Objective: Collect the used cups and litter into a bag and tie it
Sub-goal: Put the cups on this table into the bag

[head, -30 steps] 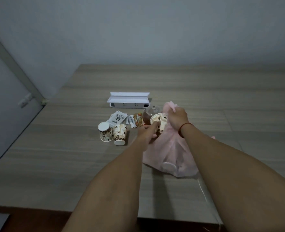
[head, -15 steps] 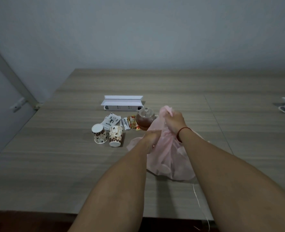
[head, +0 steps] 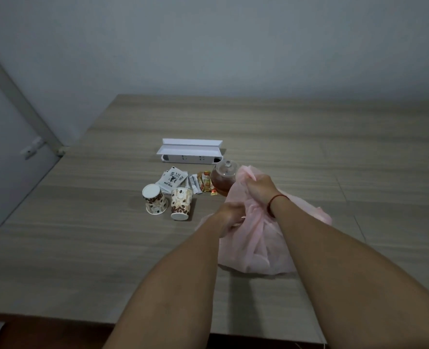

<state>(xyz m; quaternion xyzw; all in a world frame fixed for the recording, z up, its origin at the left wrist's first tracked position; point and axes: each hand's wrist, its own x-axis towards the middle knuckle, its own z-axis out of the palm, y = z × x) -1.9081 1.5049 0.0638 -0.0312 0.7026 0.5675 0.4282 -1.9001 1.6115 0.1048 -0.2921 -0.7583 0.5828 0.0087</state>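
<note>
A pink plastic bag (head: 261,250) sits on the wooden table (head: 107,248) in front of me. My right hand (head: 260,188) grips the bag's upper edge, bunched in its fist. My left hand (head: 229,216) holds the bag's near-left edge lower down. Two paper cups with a brown bean print stand upside down left of the bag: one cup (head: 154,202) and a second cup (head: 181,206) beside it. Behind them lie white sachets (head: 172,182), thin white stick packets (head: 194,183) and orange wrappers (head: 207,185). What is inside the bag is hidden.
A glass teapot with brown tea (head: 223,178) stands just behind the bag, close to my right hand. A white power strip box (head: 190,151) lies farther back. The table's near edge runs below my forearms, and a wall stands behind the table.
A patterned cup that my left hand held at the bag's mouth is gone from view. Both hands now grip the bag's edges, and the view has shifted slightly.
</note>
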